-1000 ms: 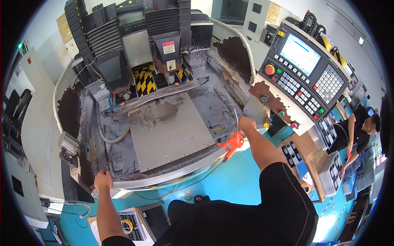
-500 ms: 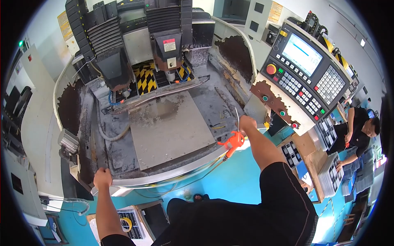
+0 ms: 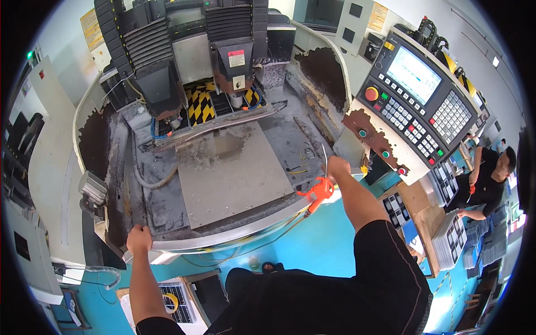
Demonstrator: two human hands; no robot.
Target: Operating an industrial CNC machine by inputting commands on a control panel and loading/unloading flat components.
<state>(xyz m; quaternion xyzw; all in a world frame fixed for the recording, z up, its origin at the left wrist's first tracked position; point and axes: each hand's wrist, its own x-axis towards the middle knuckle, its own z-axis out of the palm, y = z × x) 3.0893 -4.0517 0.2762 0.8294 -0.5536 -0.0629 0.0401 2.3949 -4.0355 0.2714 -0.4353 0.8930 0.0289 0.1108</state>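
Observation:
A wide machine with a curved white rim point(image 3: 245, 234) stands before me. My left hand point(image 3: 139, 239) is closed over the rim's left front corner. At the right front corner my right hand point(image 3: 337, 167) has its fingers curled on the machine's edge; the fingertips are partly hidden. Just left of that wrist hangs an orange air gun point(image 3: 319, 192), its thin nozzle pointing up and its hose dropping below the rim. Between my hands lies a square grey plate point(image 3: 231, 178), wet and stained toward its far side.
Two dark spindle heads point(image 3: 231, 64) hang over the far side of the bed. A control panel point(image 3: 416, 103) with a lit screen stands at right. Beyond it a co-worker point(image 3: 486, 178) handles stacked trays point(image 3: 451, 245). A yellow tape roll point(image 3: 170, 302) lies on a low table below left.
My view has shifted slightly; both hands stay on the machine's edge. The panel's screen display has changed. The co-worker's arms have moved a little.

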